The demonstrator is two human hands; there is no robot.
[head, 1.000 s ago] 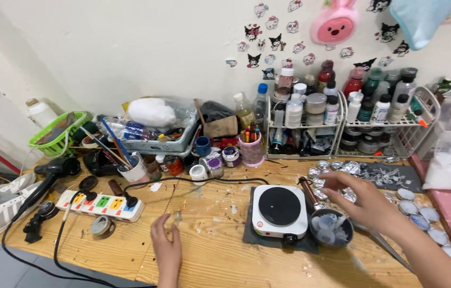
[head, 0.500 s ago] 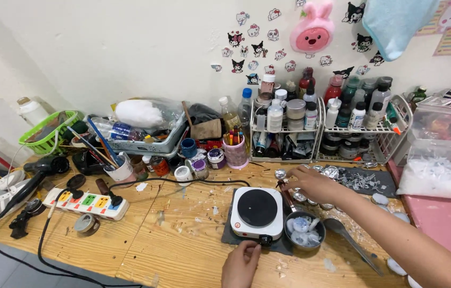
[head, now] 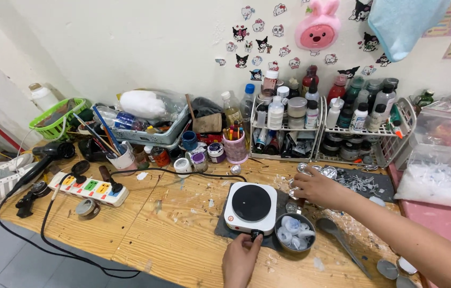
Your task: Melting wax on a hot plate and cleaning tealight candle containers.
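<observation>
Head view of a cluttered wooden counter (head: 172, 234). Left hand (head: 240, 260) at the near edge, fingers pinched closed on the small black control knob (head: 256, 234) at the front of a white single-burner hot plate (head: 250, 207); the plate sits on a dark slate mat (head: 224, 228) near the counter's middle. Right hand (head: 319, 188) reaches in from the right, fingers curled loosely over the handle end of a small metal melting pot (head: 295, 232) and beside a cluster of foil-lined cups (head: 311, 169); whether it actually grips anything cannot be told. The pot stands touching the hot plate's right side and holds pale, translucent wax-like lumps (head: 292, 228). A long metal spoon (head: 343, 239) lies to the pot's right.

Handling, as a judgement: the knob is rigid, small and smooth, best taken between thumb and forefinger at its rim and turned, not pulled; the hot plate looks light enough to slide on its mat if pushed. The pot is stiff metal, probably light, and is best held by its handle, away from the burner surface.

Surroundings: a multi-coloured power strip (head: 89, 189) with a black cable (head: 183, 173) at left, a pink cup of pens (head: 235, 145), wire racks of bottles (head: 332, 114) along the wall, a clear bag of white pieces (head: 436, 181) at right
</observation>
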